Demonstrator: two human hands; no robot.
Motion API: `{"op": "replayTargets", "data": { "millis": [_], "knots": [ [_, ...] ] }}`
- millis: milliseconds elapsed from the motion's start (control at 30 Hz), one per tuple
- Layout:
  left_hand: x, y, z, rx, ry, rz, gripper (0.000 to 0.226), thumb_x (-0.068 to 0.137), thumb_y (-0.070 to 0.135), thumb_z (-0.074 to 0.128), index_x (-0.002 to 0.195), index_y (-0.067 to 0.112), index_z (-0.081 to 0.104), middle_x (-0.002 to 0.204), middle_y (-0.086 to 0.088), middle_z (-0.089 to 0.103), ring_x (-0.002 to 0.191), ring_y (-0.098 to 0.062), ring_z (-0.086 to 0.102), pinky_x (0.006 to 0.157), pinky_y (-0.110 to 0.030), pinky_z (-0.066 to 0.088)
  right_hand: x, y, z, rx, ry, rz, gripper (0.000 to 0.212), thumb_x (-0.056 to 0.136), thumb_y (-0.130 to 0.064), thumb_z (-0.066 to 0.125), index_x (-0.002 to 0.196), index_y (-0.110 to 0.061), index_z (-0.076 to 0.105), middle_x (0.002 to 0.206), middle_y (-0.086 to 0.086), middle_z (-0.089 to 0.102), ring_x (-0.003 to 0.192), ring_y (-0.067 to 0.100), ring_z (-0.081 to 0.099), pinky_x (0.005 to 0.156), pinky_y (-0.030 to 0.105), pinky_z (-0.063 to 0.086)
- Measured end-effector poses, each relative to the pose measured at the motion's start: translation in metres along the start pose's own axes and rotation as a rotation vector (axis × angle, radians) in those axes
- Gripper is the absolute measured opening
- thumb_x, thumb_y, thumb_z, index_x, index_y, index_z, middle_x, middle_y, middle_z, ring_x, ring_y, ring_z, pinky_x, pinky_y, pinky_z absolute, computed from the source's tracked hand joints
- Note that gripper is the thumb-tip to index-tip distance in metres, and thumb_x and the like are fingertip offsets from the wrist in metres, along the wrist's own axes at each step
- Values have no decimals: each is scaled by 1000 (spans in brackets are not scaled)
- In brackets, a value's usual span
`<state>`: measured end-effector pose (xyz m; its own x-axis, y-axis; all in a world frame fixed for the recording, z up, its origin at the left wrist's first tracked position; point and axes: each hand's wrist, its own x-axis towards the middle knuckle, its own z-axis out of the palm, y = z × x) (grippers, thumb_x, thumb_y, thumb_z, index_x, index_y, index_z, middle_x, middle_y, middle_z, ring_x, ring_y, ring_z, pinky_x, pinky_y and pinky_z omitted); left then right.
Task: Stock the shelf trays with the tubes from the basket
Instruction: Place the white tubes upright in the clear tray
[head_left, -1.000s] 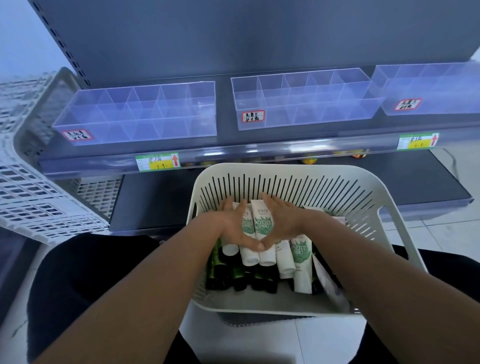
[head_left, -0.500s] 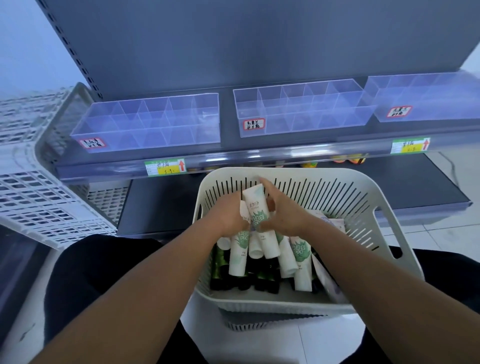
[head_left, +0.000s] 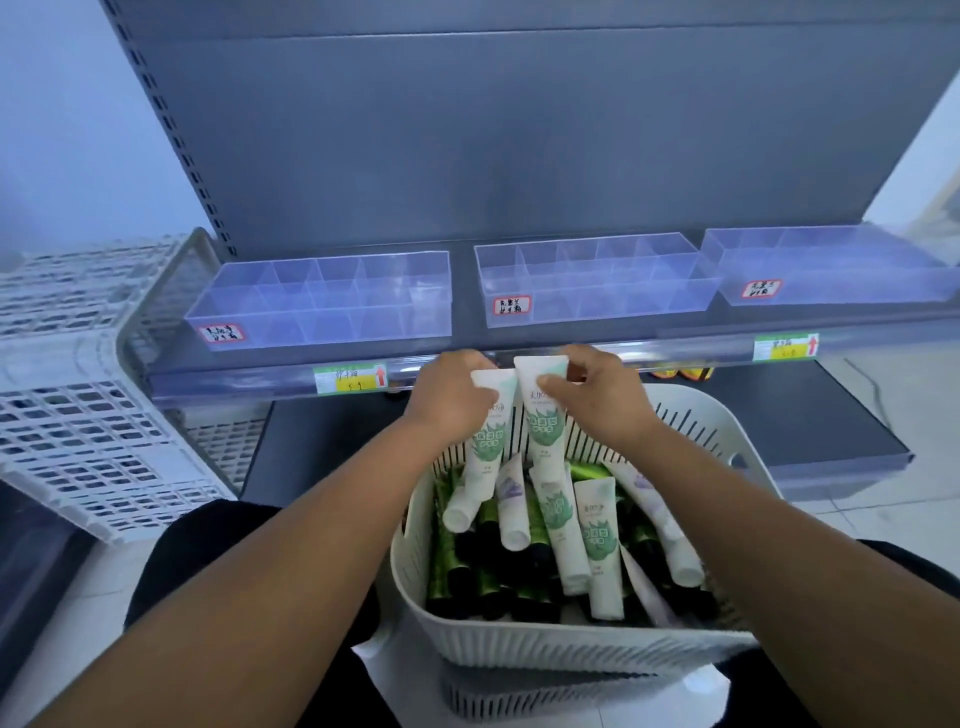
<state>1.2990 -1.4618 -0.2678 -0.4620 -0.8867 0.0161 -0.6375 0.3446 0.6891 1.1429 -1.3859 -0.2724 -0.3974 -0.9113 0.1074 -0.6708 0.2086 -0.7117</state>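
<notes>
White tubes hang cap-down above the basket (head_left: 519, 644), one pinched by its crimped end in the left hand (head_left: 457, 397), the other (head_left: 543, 410) likewise in the right hand (head_left: 602, 400), both just below the shelf's front edge, trays (head_left: 322, 301) beyond.

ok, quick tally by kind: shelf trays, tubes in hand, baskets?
Clear shelf trays: 3
White tubes held: 2, one in the left hand, one in the right hand
Basket: 1
Total: 6
</notes>
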Motion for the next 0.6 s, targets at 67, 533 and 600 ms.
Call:
{"op": "replayTargets", "data": {
  "millis": [67, 533, 600],
  "knots": [
    [5, 8, -15, -17, 58, 25, 23, 84, 10, 64, 106, 16, 68, 107, -1, 68, 89, -13, 60, 72, -19, 41, 8, -14, -10, 10, 37, -14, 17, 91, -32, 60, 98, -18, 67, 81, -2, 68, 78, 16, 64, 70, 25, 48],
    [75, 31, -156, -107, 527, 78, 15, 82, 13, 68, 97, 16, 73, 83, 0, 69, 75, -16, 62, 70, -21, 45, 114, -150, -12, 286, 245, -168, 16, 89, -25, 61, 91, -17, 75, 82, 1, 72, 77, 18, 68, 76, 30, 55],
    [92, 26, -163, -135, 567, 62, 17, 83, 12, 67, 99, 15, 72, 87, -2, 71, 80, -19, 65, 73, -23, 49, 131, -160, -5, 304, 262, -181, 17, 90, -23, 60, 92, -15, 74, 80, 2, 71, 72, 16, 62, 71, 26, 50]
  ]
}}
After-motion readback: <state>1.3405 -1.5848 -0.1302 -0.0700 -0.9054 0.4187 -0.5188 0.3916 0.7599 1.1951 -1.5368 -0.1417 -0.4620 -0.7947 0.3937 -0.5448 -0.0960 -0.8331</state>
